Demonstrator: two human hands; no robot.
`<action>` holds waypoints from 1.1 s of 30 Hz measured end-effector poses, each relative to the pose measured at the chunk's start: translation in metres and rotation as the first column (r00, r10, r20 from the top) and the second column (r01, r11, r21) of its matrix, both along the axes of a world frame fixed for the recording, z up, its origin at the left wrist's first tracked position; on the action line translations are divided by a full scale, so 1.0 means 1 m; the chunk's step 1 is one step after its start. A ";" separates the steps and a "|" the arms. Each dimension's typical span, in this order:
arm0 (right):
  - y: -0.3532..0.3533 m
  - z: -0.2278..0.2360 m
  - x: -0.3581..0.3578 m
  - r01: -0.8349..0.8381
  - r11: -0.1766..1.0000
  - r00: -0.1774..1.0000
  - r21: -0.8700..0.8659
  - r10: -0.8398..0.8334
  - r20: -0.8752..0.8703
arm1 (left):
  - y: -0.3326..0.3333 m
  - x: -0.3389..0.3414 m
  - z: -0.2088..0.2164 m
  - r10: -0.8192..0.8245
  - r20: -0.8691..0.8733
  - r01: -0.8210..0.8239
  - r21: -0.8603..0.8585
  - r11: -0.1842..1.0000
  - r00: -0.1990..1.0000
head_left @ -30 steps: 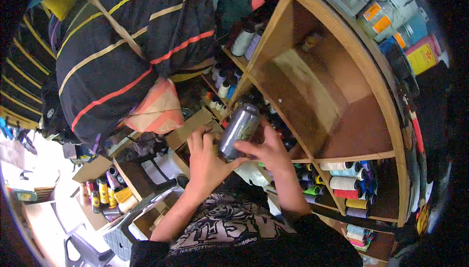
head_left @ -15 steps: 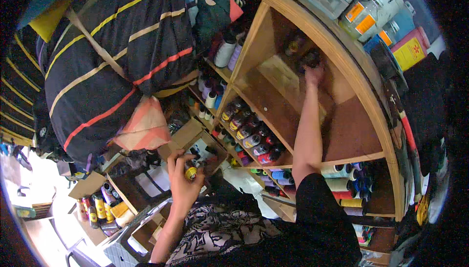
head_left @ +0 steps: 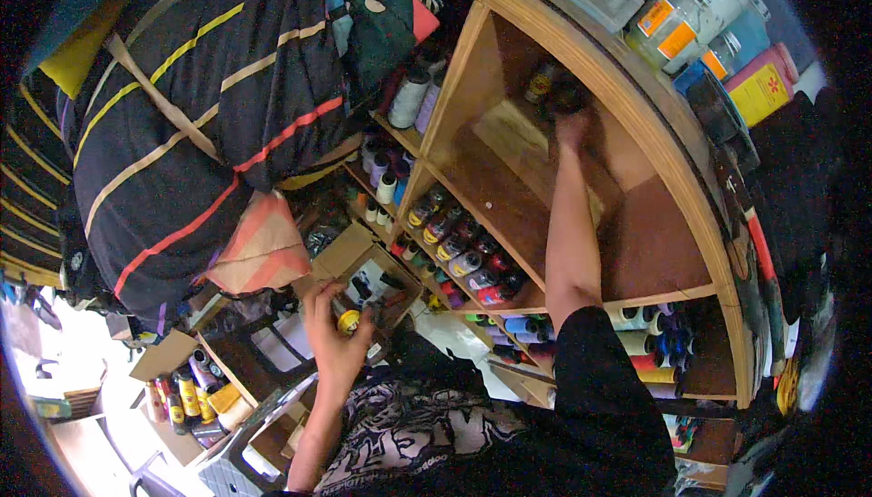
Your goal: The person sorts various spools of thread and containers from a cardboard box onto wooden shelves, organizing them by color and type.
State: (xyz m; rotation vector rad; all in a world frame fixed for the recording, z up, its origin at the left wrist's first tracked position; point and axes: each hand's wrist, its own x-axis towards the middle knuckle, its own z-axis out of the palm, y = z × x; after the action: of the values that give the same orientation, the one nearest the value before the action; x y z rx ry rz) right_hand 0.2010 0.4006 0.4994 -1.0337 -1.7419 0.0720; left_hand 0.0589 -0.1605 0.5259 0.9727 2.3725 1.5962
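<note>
Inside the upper compartment of a wooden shelf (head_left: 627,252), my right hand (head_left: 572,127) reaches to the back, its fingers closed around a dark thread spool (head_left: 569,97). The shadow there hides the fingertips. Just left of it stands another dark spool with a yellowish label (head_left: 540,84). My left hand (head_left: 334,344) is lower down in front of my chest, fingers curled around a small spool with a round yellow end (head_left: 349,322). Most of that spool's body is hidden by the hand.
Several spools lie stacked in the compartment below (head_left: 465,247), and more thread cones (head_left: 409,97) stand on side shelves. A large striped cloth bundle (head_left: 200,134) hangs at left. Lower left, a cardboard box (head_left: 195,397) holds bottle-shaped items. Jars (head_left: 672,29) stand atop the shelf.
My right hand has moved slightly up and left with the dark spool, closer to the spool beside it. My left hand has dropped a little, still around its spool.
</note>
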 end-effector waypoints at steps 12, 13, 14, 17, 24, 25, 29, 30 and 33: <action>-0.354 0.100 -0.015 -0.434 -0.092 0.412 -0.896 0.864 -0.288 | 0.045 -0.010 0.054 -0.276 0.329 0.229 0.175 0.958 0.903; -0.377 0.097 -0.018 -0.391 -0.024 0.320 -0.920 0.934 -0.161 | 0.045 -0.010 0.056 -0.279 0.326 0.236 0.166 0.958 0.903; -0.398 0.104 -0.025 -0.345 0.089 0.355 -0.935 0.934 -0.042 | 0.046 -0.011 0.054 -0.291 0.280 0.247 0.182 0.952 0.915; -0.416 0.095 -0.017 -0.555 0.029 0.524 -0.831 0.788 -0.322 | 0.053 -0.011 0.055 -0.387 0.251 0.300 0.323 0.898 0.887; -0.307 0.071 0.005 -0.488 0.601 0.814 -0.633 0.052 -0.578 | 0.046 -0.009 0.048 -0.479 0.383 0.264 0.491 0.830 0.790; -0.278 0.076 0.005 -0.287 0.728 0.904 -0.623 -0.009 -0.427 | 0.043 -0.008 0.047 -0.472 0.397 0.262 0.478 0.838 0.787; -0.121 0.037 0.027 -0.192 0.876 0.882 -0.442 -0.043 -0.469 | 0.042 0.004 0.047 -0.493 0.400 0.292 0.466 0.835 0.773; -0.063 0.005 0.057 -0.179 0.936 0.898 -0.302 0.031 -0.438 | 0.046 0.009 0.044 -0.518 0.404 0.315 0.470 0.825 0.754; 0.017 -0.034 0.061 -0.223 0.964 0.862 -0.141 0.127 -0.491 | 0.040 0.009 0.042 -0.493 0.430 0.295 0.449 0.843 0.756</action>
State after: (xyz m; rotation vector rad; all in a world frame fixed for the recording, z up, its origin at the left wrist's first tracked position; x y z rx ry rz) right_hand 0.2619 0.4178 0.4650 -0.8949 -1.3812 0.5806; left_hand 0.0674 -0.1209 0.5677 0.8619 1.4156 1.8389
